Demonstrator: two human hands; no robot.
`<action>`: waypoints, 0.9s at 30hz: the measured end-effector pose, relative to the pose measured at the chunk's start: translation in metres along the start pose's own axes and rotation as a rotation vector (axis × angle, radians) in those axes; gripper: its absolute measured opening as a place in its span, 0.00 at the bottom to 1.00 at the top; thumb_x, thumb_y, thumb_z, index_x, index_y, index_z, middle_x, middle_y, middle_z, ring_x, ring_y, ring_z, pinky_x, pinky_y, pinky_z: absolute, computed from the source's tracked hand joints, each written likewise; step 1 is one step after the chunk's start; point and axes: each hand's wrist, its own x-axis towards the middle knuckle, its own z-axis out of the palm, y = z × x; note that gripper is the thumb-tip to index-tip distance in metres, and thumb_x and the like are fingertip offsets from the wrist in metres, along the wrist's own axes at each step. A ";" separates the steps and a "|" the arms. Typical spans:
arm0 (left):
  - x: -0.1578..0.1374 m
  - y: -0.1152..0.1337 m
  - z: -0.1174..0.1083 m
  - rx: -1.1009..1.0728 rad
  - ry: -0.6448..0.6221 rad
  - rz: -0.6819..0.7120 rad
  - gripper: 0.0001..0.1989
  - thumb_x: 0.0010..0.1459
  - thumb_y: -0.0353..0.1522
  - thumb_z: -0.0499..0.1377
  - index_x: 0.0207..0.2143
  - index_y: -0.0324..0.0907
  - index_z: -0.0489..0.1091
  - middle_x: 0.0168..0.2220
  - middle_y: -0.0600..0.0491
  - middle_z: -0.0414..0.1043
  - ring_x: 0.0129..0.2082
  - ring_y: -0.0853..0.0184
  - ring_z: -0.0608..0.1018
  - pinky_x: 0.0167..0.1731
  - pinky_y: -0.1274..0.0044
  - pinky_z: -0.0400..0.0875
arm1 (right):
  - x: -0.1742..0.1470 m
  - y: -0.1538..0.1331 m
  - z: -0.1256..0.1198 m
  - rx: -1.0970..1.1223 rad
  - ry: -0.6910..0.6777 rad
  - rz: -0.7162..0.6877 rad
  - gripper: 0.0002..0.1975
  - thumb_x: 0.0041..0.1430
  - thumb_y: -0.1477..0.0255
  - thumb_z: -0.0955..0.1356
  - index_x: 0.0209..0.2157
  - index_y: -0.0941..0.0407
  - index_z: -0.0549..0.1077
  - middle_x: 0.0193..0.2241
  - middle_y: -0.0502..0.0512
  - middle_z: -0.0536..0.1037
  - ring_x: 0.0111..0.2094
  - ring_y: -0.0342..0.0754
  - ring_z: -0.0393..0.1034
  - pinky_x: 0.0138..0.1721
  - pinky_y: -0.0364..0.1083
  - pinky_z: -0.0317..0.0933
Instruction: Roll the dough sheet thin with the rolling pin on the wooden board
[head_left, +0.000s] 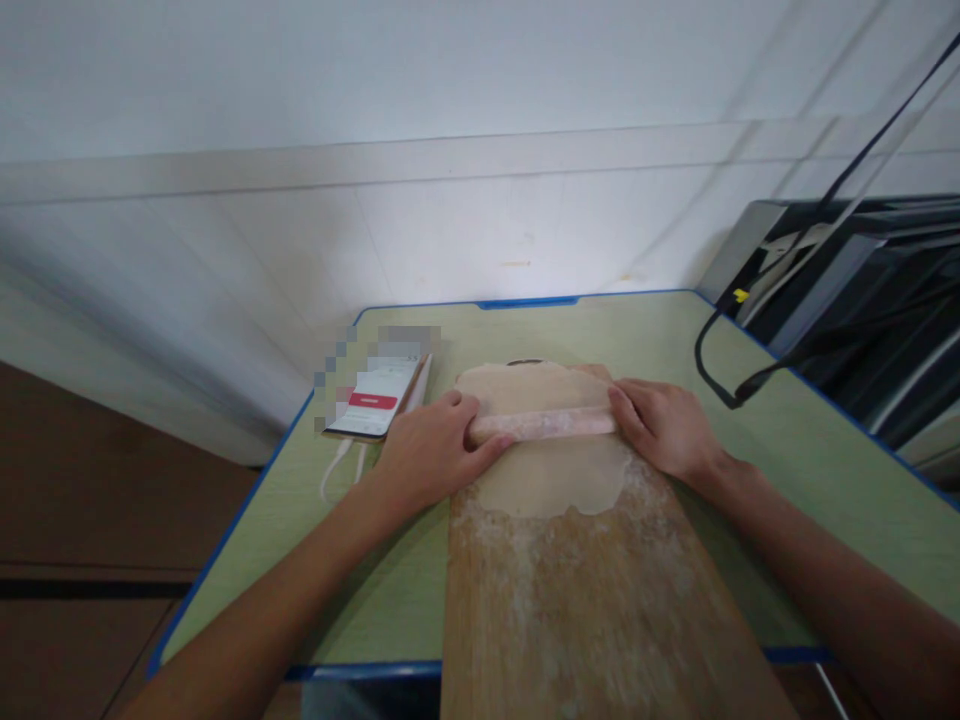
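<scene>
I see a person's left hand (pixel 435 447) and right hand (pixel 673 425) gripping opposite ends of a floury rolling pin (pixel 559 425), which lies across a thin dough sheet (pixel 551 482) on a wooden board (pixel 581 620). Rolling-out looks to be in hand; another stroke would call for even pressure.

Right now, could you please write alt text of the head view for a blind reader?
A left hand and a right hand hold the two ends of a floured rolling pin across a thin, ragged-edged sheet of dough on a wooden board. The board lies on a green, blue-edged table, with a phone to the left.
</scene>
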 end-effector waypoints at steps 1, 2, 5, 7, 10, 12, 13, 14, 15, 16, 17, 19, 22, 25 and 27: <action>0.000 0.001 0.000 0.000 -0.004 -0.007 0.24 0.61 0.52 0.44 0.33 0.42 0.65 0.34 0.51 0.70 0.32 0.59 0.76 0.23 0.73 0.57 | 0.000 0.000 0.000 0.002 0.002 0.000 0.21 0.62 0.64 0.51 0.20 0.53 0.62 0.19 0.56 0.72 0.21 0.48 0.65 0.24 0.47 0.50; 0.000 0.001 0.000 0.001 -0.006 -0.013 0.24 0.61 0.52 0.44 0.33 0.42 0.65 0.34 0.51 0.70 0.32 0.58 0.76 0.23 0.73 0.57 | 0.000 0.000 0.000 0.005 0.004 -0.001 0.21 0.63 0.64 0.51 0.20 0.53 0.62 0.19 0.56 0.72 0.21 0.48 0.65 0.24 0.47 0.50; -0.001 0.002 0.001 0.002 -0.006 -0.026 0.24 0.61 0.52 0.44 0.33 0.42 0.65 0.34 0.51 0.70 0.32 0.58 0.76 0.23 0.73 0.57 | -0.001 -0.001 0.000 0.001 0.007 -0.003 0.21 0.63 0.65 0.51 0.20 0.53 0.62 0.19 0.56 0.72 0.21 0.48 0.65 0.24 0.47 0.50; -0.002 0.003 0.001 0.001 -0.009 -0.036 0.24 0.60 0.52 0.44 0.33 0.42 0.66 0.34 0.51 0.70 0.31 0.59 0.76 0.23 0.73 0.57 | -0.001 -0.001 0.001 -0.008 0.010 0.001 0.21 0.63 0.65 0.51 0.20 0.53 0.62 0.19 0.56 0.72 0.20 0.48 0.65 0.24 0.47 0.50; -0.004 0.003 0.000 -0.008 -0.012 -0.051 0.24 0.60 0.52 0.45 0.33 0.42 0.66 0.34 0.51 0.69 0.31 0.59 0.76 0.23 0.73 0.57 | -0.001 -0.003 0.003 -0.022 0.028 0.012 0.21 0.63 0.66 0.51 0.20 0.53 0.63 0.19 0.57 0.72 0.20 0.48 0.65 0.24 0.47 0.49; -0.004 0.004 0.000 -0.013 -0.010 -0.054 0.23 0.60 0.51 0.45 0.33 0.42 0.66 0.34 0.51 0.69 0.31 0.59 0.76 0.23 0.73 0.57 | -0.001 -0.003 0.004 -0.024 0.036 0.015 0.22 0.64 0.66 0.51 0.20 0.54 0.64 0.19 0.57 0.73 0.20 0.48 0.65 0.24 0.47 0.50; -0.004 0.004 0.000 -0.013 -0.010 -0.055 0.23 0.60 0.51 0.45 0.33 0.42 0.67 0.34 0.51 0.70 0.31 0.59 0.76 0.23 0.73 0.57 | -0.001 -0.003 0.004 -0.027 0.037 0.017 0.22 0.64 0.66 0.51 0.20 0.54 0.64 0.19 0.57 0.73 0.20 0.48 0.65 0.24 0.47 0.50; -0.004 0.004 -0.001 -0.011 -0.009 -0.057 0.23 0.60 0.51 0.45 0.33 0.42 0.67 0.34 0.51 0.70 0.31 0.59 0.76 0.23 0.73 0.58 | -0.001 -0.004 0.004 -0.033 0.035 0.019 0.22 0.64 0.66 0.51 0.21 0.54 0.65 0.20 0.57 0.73 0.20 0.48 0.65 0.24 0.47 0.50; -0.003 0.005 -0.001 -0.008 -0.010 -0.059 0.23 0.60 0.51 0.46 0.33 0.42 0.67 0.34 0.51 0.70 0.31 0.59 0.76 0.23 0.73 0.58 | -0.001 -0.004 0.004 -0.041 0.028 0.020 0.22 0.63 0.66 0.51 0.21 0.54 0.65 0.20 0.57 0.73 0.20 0.48 0.65 0.24 0.47 0.50; -0.003 0.005 -0.001 -0.005 -0.010 -0.062 0.23 0.60 0.51 0.45 0.33 0.42 0.67 0.34 0.51 0.70 0.32 0.59 0.76 0.23 0.73 0.58 | 0.000 -0.004 0.004 -0.051 0.019 0.023 0.22 0.63 0.66 0.52 0.21 0.54 0.65 0.20 0.57 0.73 0.20 0.48 0.65 0.24 0.47 0.50; -0.003 0.005 -0.001 -0.001 -0.010 -0.065 0.23 0.60 0.51 0.45 0.34 0.42 0.67 0.34 0.51 0.70 0.32 0.58 0.76 0.24 0.73 0.58 | 0.000 -0.004 0.004 -0.061 0.010 0.025 0.22 0.63 0.66 0.52 0.21 0.54 0.65 0.20 0.57 0.73 0.21 0.48 0.65 0.24 0.47 0.50; -0.003 0.006 -0.001 0.002 -0.008 -0.069 0.24 0.60 0.51 0.45 0.34 0.42 0.68 0.35 0.50 0.70 0.32 0.58 0.76 0.24 0.73 0.59 | 0.000 -0.004 0.003 -0.077 -0.003 0.029 0.22 0.63 0.66 0.52 0.21 0.54 0.66 0.20 0.57 0.74 0.21 0.48 0.65 0.24 0.47 0.50; -0.002 0.005 0.000 -0.002 -0.003 -0.067 0.25 0.60 0.52 0.44 0.35 0.42 0.68 0.35 0.49 0.71 0.33 0.57 0.76 0.25 0.73 0.61 | 0.000 -0.005 0.001 -0.097 -0.012 0.032 0.23 0.64 0.66 0.51 0.22 0.55 0.67 0.22 0.59 0.75 0.22 0.49 0.66 0.25 0.47 0.51; 0.000 0.000 0.000 -0.011 -0.002 -0.011 0.26 0.61 0.52 0.43 0.34 0.42 0.68 0.35 0.49 0.71 0.33 0.59 0.76 0.27 0.73 0.63 | 0.000 -0.007 0.000 -0.118 -0.014 0.029 0.24 0.64 0.66 0.50 0.23 0.55 0.68 0.22 0.59 0.76 0.22 0.49 0.66 0.25 0.48 0.51; 0.001 -0.004 0.000 -0.012 -0.014 0.060 0.25 0.61 0.51 0.43 0.34 0.42 0.67 0.35 0.49 0.71 0.33 0.61 0.76 0.28 0.74 0.64 | 0.000 -0.007 0.001 -0.123 -0.019 0.022 0.24 0.64 0.66 0.50 0.23 0.55 0.68 0.23 0.59 0.76 0.23 0.49 0.67 0.25 0.48 0.51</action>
